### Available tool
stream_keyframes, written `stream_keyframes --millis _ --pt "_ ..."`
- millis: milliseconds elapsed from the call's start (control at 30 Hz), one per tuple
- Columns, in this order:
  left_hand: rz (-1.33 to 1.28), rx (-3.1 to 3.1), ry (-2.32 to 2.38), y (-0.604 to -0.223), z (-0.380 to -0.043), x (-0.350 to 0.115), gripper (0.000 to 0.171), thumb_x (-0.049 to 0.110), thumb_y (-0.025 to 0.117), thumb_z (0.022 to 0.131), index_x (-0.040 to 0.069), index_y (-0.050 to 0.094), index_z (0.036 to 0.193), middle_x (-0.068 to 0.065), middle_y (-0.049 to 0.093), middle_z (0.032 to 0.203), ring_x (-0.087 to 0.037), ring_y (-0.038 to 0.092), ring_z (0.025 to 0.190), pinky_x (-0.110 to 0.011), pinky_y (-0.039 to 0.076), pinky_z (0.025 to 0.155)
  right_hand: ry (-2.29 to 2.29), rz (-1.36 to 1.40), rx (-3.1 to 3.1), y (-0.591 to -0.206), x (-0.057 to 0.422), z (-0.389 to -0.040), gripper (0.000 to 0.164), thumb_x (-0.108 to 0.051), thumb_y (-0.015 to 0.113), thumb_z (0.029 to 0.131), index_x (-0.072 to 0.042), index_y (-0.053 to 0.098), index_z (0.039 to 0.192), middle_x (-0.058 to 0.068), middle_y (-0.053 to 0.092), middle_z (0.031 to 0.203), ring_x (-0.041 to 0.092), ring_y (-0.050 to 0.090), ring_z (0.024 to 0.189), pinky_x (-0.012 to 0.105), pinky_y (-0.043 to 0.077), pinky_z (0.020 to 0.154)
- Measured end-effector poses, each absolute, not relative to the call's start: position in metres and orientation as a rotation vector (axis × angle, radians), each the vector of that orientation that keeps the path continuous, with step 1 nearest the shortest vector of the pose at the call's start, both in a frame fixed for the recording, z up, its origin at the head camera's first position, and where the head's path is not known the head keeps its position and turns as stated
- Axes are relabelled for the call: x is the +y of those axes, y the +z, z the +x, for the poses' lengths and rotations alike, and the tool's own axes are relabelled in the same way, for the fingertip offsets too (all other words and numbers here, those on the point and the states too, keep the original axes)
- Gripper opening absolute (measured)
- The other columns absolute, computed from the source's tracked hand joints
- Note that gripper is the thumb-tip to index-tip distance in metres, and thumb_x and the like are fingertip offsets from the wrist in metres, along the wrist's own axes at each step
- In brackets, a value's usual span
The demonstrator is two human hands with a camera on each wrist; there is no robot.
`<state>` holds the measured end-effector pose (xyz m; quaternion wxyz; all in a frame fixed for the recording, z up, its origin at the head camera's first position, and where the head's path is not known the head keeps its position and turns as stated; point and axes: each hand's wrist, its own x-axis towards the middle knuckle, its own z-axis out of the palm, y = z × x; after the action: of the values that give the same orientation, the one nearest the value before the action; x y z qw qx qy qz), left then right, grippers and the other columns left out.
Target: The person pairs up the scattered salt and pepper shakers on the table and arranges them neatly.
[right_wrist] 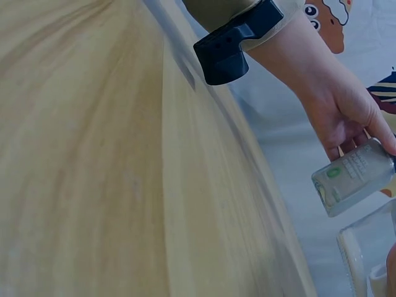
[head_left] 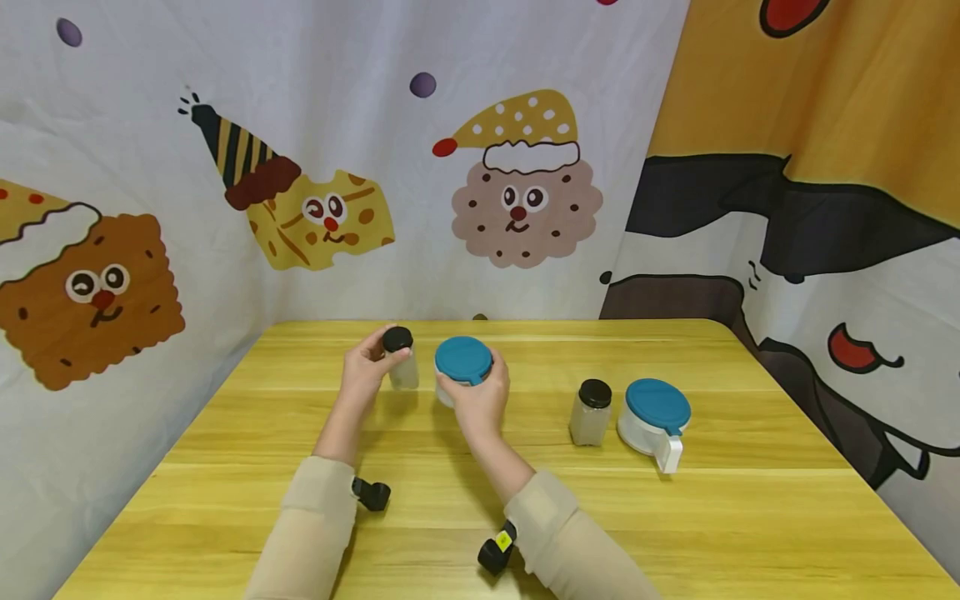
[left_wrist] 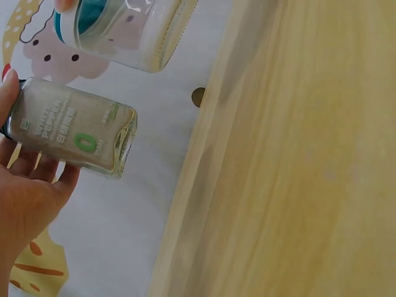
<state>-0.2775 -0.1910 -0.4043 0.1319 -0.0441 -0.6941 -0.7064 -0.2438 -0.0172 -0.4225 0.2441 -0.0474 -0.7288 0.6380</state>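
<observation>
My left hand (head_left: 363, 371) grips a small glass pepper bottle (head_left: 405, 372) with a black lid near its top. In the left wrist view the pepper bottle (left_wrist: 74, 127) shows greyish powder, printed lettering and a green mark. Just to its right, my right hand (head_left: 483, 404) holds a clear seasoning jar (head_left: 462, 361) with a blue lid, thumb and fingers around its side. The jar's glass body (left_wrist: 139, 34) and the bottle both hang above the tabletop, a small gap between them. In the right wrist view the right hand is mostly cut off.
On the wooden table (head_left: 420, 533), a second black-lidded bottle (head_left: 590, 417) stands to the right, beside another blue-lidded jar (head_left: 654, 417) with a white handle. A patterned curtain (head_left: 420, 267) hangs behind the table's far edge. Black wrist cameras are strapped over both sleeves.
</observation>
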Motion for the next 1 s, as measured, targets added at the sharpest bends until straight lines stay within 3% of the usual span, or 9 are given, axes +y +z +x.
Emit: stream_keyframes --millis 200,467,700,1000 --pt "-0.162 -2.024 -2.052 -0.404 -0.273 -0.189 0.051 0.004 0.073 0.085 0.001 0.056 0.132 -0.016 0.057 0.130 -0.014 0.056 0.110 -0.031 0.042 0.095 1.736 -0.143 -1.978 -0.422 -0.015 -0.240 0.088 -0.022 0.091 0.063 -0.003 0.045 0.136 0.013 0.051 0.130 0.032 0.045 0.121 0.052 0.038 0.098" --pt "-0.165 -2.049 -2.089 -0.401 -0.266 -0.186 0.052 0.003 0.072 0.085 0.001 0.054 0.134 -0.017 0.054 0.133 -0.018 0.054 0.115 -0.036 0.039 0.100 1.723 -0.205 -1.951 -0.420 -0.013 -0.234 0.089 -0.024 0.091 0.062 -0.004 0.045 0.136 0.013 0.051 0.130 0.032 0.044 0.121 0.053 0.038 0.097" --pt "-0.170 -2.085 -2.115 -0.403 -0.264 -0.184 0.053 0.005 0.072 0.086 0.000 0.053 0.135 -0.016 0.057 0.129 -0.014 0.056 0.108 -0.028 0.045 0.091 1.741 -0.248 -1.925 -0.419 -0.011 -0.228 0.090 -0.021 0.091 0.062 -0.003 0.045 0.137 0.015 0.049 0.131 0.034 0.043 0.122 0.054 0.037 0.098" --pt "-0.211 -2.089 -2.100 -0.406 -0.262 -0.183 0.050 0.005 0.074 0.084 0.000 0.057 0.130 -0.014 0.061 0.124 -0.016 0.058 0.105 -0.027 0.047 0.088 1.738 -0.243 -1.887 -0.423 -0.009 -0.221 0.087 -0.020 0.092 0.062 -0.004 0.047 0.135 0.013 0.050 0.130 0.033 0.043 0.121 0.054 0.035 0.098"
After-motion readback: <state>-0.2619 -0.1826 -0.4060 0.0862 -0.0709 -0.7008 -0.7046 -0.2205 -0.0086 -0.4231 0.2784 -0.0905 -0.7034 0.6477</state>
